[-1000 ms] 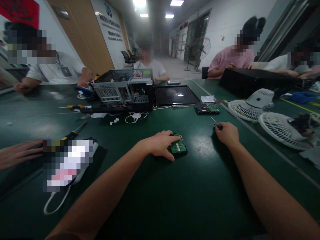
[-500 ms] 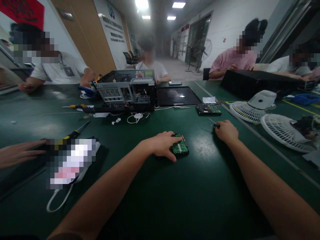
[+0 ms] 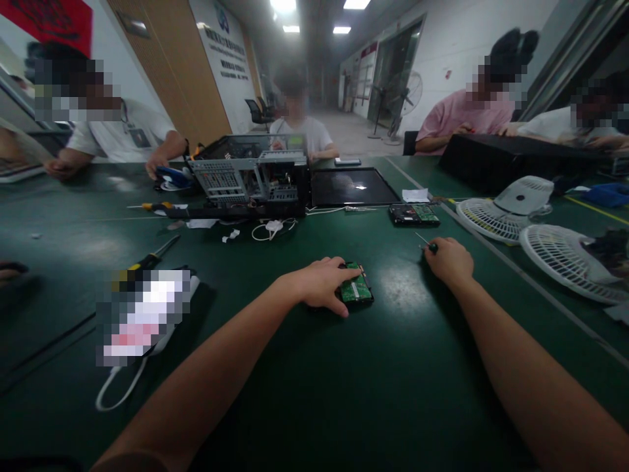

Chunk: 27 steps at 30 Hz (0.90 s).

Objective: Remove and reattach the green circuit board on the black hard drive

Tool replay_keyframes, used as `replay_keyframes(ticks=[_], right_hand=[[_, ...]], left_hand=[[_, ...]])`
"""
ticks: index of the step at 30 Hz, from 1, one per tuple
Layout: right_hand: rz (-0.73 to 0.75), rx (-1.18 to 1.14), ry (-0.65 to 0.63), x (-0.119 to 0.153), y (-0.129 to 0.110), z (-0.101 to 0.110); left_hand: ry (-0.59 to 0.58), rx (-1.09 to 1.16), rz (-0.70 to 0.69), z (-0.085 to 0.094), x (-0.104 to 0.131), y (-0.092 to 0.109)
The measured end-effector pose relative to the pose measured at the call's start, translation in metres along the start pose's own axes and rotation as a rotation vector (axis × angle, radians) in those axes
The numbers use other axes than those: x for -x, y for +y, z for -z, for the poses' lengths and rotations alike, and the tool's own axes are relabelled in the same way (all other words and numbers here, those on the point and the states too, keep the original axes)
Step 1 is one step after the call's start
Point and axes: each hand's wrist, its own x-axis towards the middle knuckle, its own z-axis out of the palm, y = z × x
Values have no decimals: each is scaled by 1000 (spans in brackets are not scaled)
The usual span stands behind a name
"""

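My left hand [image 3: 322,282] lies over a hard drive [image 3: 358,288] on the green table, thumb at its near side and fingers at its far edge, holding it down. The drive's green circuit board faces up; its left part is hidden under the hand. To the right, my right hand [image 3: 449,261] is closed round the dark handle of a screwdriver [image 3: 432,247], whose thin shaft points away and to the left, apart from the drive. Beyond that hand rests a second hard drive [image 3: 415,214], also board side up.
An opened computer case [image 3: 246,177] stands at the back, beside a flat black panel [image 3: 354,186]. White fan parts [image 3: 496,210] are on the right. A phone [image 3: 152,305] with a cable and a yellow-black screwdriver [image 3: 147,262] lie left. Co-workers sit around the table.
Another person's hand at the left has drawn back toward the frame's edge. The co-worker at the back left has a hand on the blue-and-white item. My hands have hardly moved.
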Motion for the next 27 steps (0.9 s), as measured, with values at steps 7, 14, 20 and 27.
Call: replay_keyframes(ticks=[7, 14, 20, 27], right_hand=[[-22, -68, 9, 1, 7, 5], [-12, -49, -28, 5, 12, 8], [10, -27, -43, 6, 6, 7], [-30, -41, -30, 5, 4, 5]], left_hand=[[-4, -7, -4, 0, -1, 0], [-9, 16, -15, -2, -1, -4], [-17, 3, -9, -1, -2, -3], [-11, -11, -14, -2, -2, -3]])
